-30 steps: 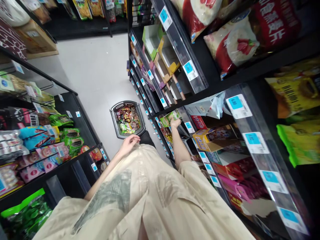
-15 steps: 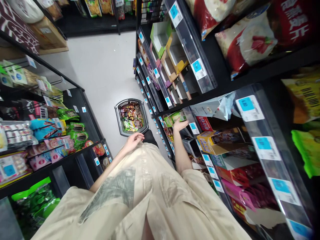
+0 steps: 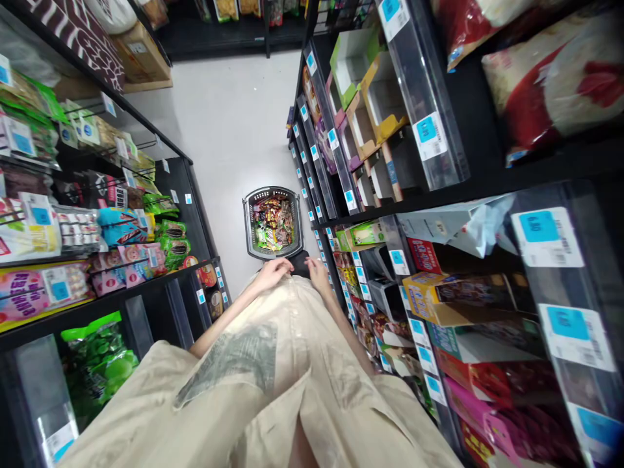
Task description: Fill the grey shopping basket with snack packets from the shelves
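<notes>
Head view looks steeply down a shop aisle onto a dark grey plastic shopping basket [image 3: 273,223] that sits on the pale smooth floor [image 3: 234,130], close against the foot of the black shelving on the right [image 3: 336,195]. Its long axis runs up and down the aisle, away from the person, with the open top facing up; the perforated rim frames a heap of glossy, many-coloured snack packets. The basket lies just beyond both hands, apart from them.

Left hand [image 3: 273,272] rests at the front of the person's beige cloth shirt [image 3: 273,390], fingers loosely curled and palm down, holding nothing that shows. Right hand [image 3: 318,273] hangs just beside it, near a dark trouser leg [image 3: 298,265], fingers relaxed and a little spread; it too appears empty, though whether the fingertips touch the cloth cannot be told.

Just right of the right hand, a green cardboard display box [image 3: 366,233] stands on a shelf edge lined with small blue price tags. Higher up are open yellow and green card trays [image 3: 375,97]. On the left, wire hooks carry soft crinkled foil bags in pink, blue and green [image 3: 121,227].
</notes>
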A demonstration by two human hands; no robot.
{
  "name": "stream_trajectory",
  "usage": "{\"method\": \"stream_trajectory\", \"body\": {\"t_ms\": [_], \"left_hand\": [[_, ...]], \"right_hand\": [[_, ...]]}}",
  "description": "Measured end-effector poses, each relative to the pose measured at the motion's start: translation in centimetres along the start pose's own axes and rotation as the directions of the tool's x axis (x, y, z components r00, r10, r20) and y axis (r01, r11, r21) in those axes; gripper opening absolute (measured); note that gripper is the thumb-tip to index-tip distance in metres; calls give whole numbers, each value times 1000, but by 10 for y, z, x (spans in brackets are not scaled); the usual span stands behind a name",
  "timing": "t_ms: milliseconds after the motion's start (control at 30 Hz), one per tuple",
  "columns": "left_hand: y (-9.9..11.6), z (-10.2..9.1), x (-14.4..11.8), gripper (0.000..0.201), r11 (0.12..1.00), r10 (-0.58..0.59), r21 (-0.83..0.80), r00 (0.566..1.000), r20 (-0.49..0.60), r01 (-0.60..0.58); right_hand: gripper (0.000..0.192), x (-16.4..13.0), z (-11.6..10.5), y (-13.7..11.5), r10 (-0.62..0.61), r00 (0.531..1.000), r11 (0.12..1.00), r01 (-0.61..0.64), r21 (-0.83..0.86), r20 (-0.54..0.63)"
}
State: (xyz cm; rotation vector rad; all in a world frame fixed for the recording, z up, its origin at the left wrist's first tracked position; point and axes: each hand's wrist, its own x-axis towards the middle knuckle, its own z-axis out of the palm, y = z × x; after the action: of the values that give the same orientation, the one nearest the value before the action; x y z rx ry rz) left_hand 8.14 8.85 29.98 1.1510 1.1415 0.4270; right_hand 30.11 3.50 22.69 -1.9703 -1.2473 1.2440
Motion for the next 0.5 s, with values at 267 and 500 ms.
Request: {"method": "stream_trajectory", "body": {"t_ms": [267, 500], "left_hand": [[-7, 15, -1, 64, 989, -113, -100, 993, -34, 109], [-40, 14, -8, 55, 973, -233, -41, 952, -199, 229]], "right_hand": [[21, 10, 18, 22, 129, 927, 984, -76, -160, 352], [27, 42, 17, 59, 261, 864, 924, -95, -371, 430]]}}
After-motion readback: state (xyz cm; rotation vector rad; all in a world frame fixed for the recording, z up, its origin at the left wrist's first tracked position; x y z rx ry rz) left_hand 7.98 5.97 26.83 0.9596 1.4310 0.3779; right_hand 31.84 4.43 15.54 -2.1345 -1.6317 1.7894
